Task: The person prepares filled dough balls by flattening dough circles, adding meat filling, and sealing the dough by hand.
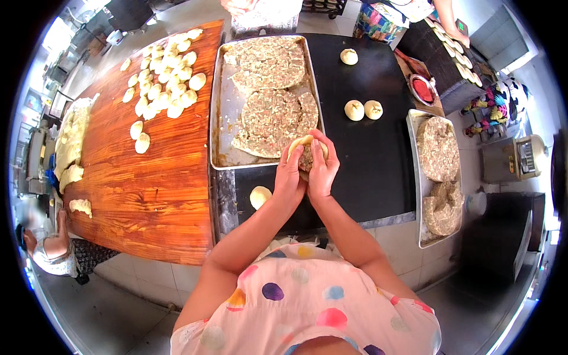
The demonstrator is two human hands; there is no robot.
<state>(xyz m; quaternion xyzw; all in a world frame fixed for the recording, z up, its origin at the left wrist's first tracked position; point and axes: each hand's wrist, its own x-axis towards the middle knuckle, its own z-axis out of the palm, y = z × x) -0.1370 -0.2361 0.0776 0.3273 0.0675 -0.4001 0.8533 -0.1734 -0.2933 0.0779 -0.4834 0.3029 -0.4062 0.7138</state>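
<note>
Both my hands cup a round dough wrapper [304,141] with brown speckled filling [305,160] in its middle. My left hand [289,176] is closed round its left side, and my right hand [323,170] round its right, both thumbs at the filling. They are at the near right corner of a metal tray [216,139] spread with large slabs of the same filling [275,121]. A pale dough ball [260,197] lies on the black surface left of my wrists. My palms hide the underside of the wrapper.
Many dough pieces [171,83] and a dough mass [76,136] lie on the wooden table [160,195]. Filled buns [354,110] sit on the black worktop [367,165]. A second filling tray [421,207] and a red-filled bowl [422,89] stand right. Other people work at far left and upper right.
</note>
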